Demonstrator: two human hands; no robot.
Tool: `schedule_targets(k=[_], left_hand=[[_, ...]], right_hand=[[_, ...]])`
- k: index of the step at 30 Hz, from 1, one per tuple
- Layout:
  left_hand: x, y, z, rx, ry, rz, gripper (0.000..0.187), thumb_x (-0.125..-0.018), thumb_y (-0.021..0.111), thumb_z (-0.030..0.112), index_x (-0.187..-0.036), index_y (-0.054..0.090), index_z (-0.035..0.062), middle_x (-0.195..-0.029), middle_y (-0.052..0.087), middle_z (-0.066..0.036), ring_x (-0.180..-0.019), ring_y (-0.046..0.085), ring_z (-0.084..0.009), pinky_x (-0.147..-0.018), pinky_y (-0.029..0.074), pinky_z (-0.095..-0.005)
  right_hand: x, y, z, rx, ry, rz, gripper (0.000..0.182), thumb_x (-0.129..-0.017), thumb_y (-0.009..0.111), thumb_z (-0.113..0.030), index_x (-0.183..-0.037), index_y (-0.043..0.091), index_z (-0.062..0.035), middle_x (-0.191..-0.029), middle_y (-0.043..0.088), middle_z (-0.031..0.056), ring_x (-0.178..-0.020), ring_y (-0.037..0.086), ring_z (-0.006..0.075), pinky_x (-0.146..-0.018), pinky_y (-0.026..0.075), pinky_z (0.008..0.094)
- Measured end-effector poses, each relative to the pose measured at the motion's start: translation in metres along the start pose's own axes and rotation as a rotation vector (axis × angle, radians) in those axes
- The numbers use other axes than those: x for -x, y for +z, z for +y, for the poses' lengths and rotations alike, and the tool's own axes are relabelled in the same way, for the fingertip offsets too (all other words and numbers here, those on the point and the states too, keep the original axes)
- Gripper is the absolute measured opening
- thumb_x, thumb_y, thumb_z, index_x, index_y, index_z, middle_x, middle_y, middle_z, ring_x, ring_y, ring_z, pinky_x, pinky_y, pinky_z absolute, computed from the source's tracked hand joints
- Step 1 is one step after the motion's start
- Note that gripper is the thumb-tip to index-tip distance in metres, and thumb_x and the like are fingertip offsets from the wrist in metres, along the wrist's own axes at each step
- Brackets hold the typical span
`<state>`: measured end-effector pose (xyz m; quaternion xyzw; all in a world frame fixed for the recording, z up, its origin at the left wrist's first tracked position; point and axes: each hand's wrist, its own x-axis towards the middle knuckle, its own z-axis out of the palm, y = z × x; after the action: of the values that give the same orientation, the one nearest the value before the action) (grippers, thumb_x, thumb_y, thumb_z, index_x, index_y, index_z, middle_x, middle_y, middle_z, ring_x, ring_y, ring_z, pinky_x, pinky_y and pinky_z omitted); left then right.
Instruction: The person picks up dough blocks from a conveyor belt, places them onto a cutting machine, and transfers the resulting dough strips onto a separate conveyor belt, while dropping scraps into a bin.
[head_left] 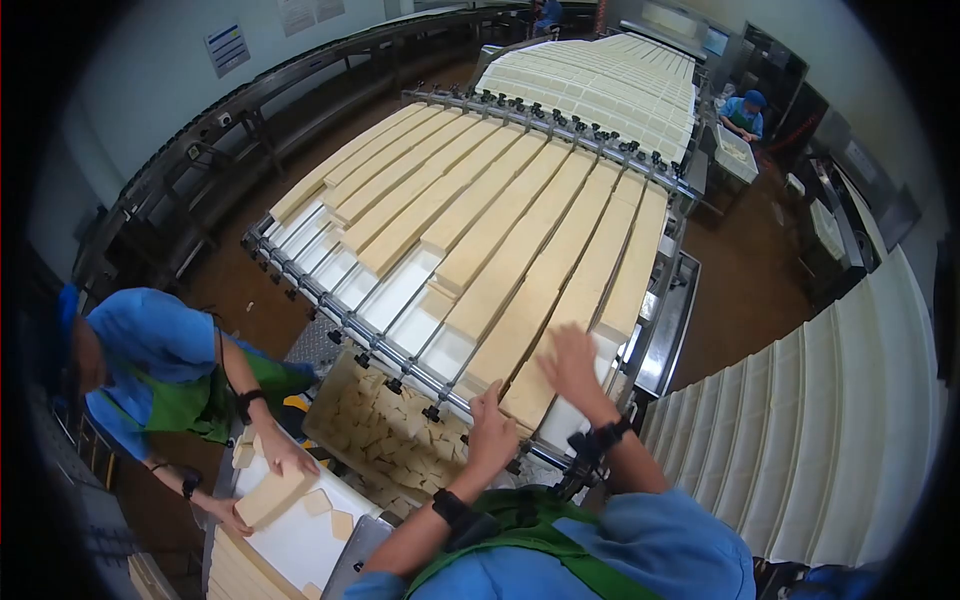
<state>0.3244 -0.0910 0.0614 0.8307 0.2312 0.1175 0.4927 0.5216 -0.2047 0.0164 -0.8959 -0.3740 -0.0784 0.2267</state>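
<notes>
Long pale beige slabs (520, 190) lie side by side in lanes on a conveyor with white belts (410, 280). My right hand (572, 368) is spread, palm down, on or just over the near part of one slab (575, 300) at the right. My left hand (492, 432) is at the conveyor's near edge, beside the front ends of the slabs; its fingers are bent together, and whether they hold anything is hidden. A metal bar with black knobs (385, 350) runs along that edge.
A bin of broken pieces (390, 430) stands below the near edge. At the left, a co-worker (165, 360) holds a beige block (272, 497) over a white board (300, 545). Pleated white sheeting (800, 430) fills the right. Another person (742, 115) works beyond.
</notes>
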Motion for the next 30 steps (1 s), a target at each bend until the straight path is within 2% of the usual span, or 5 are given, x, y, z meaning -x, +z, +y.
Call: schedule_targets(k=[4,14,21,25,30], left_hand=[[0.0,-0.011,-0.002,0.03,0.07,-0.07,0.073,-0.088,0.054,-0.002,-0.157,0.032,0.0101,-0.141,0.039,-0.025,-0.128,0.05,-0.0478,-0.107,0.045,-0.0487],[0.016,-0.026,-0.014,0.067,0.028,0.008,0.078,-0.079,0.046,-0.009,-0.155,0.033,0.0036,-0.14,0.042,-0.027,-0.138,0.041,-0.0447,-0.117,0.037,-0.045],[0.054,-0.094,-0.148,0.265,-0.137,0.676,0.077,-0.077,0.053,-0.007,-0.153,0.04,0.0034,-0.141,0.05,-0.019,-0.131,0.051,-0.0338,-0.115,0.04,-0.0409],[0.095,-0.137,-0.186,-0.059,-0.23,0.686,0.081,-0.087,0.071,0.011,-0.156,0.031,0.0036,-0.147,0.043,-0.029,-0.138,0.038,-0.0468,-0.119,0.032,-0.0522],[0.203,-0.182,-0.183,0.149,-0.329,1.043,0.047,-0.094,0.065,0.004,-0.14,0.055,0.0073,-0.131,0.058,-0.018,-0.122,0.06,-0.033,-0.097,0.054,-0.0398]], right_hand=[[0.049,-0.018,-0.041,-0.381,-0.087,-0.249,0.074,-0.094,0.067,-0.046,-0.157,0.043,-0.0126,-0.157,0.038,0.0261,-0.151,0.026,0.0463,-0.121,0.012,0.0677],[0.058,-0.033,-0.063,0.084,-0.373,-0.3,0.072,-0.094,0.068,-0.042,-0.159,0.042,-0.0243,-0.162,0.035,0.0169,-0.154,0.024,0.0391,-0.118,0.011,0.0752],[0.062,-0.009,-0.059,0.167,-0.323,-0.35,0.069,-0.096,0.062,-0.048,-0.158,0.043,-0.0245,-0.167,0.032,0.0134,-0.158,0.02,0.0376,-0.119,0.007,0.0752],[0.054,-0.01,-0.079,0.033,-0.276,-0.36,0.072,-0.091,0.072,-0.032,-0.155,0.045,-0.0105,-0.162,0.029,0.0293,-0.154,0.022,0.0467,-0.119,0.008,0.0735],[0.047,0.015,-0.18,-0.137,-0.526,-0.303,0.074,-0.091,0.068,-0.016,-0.158,0.038,-0.0059,-0.161,0.033,0.026,-0.151,0.028,0.0451,-0.123,0.015,0.0641]])
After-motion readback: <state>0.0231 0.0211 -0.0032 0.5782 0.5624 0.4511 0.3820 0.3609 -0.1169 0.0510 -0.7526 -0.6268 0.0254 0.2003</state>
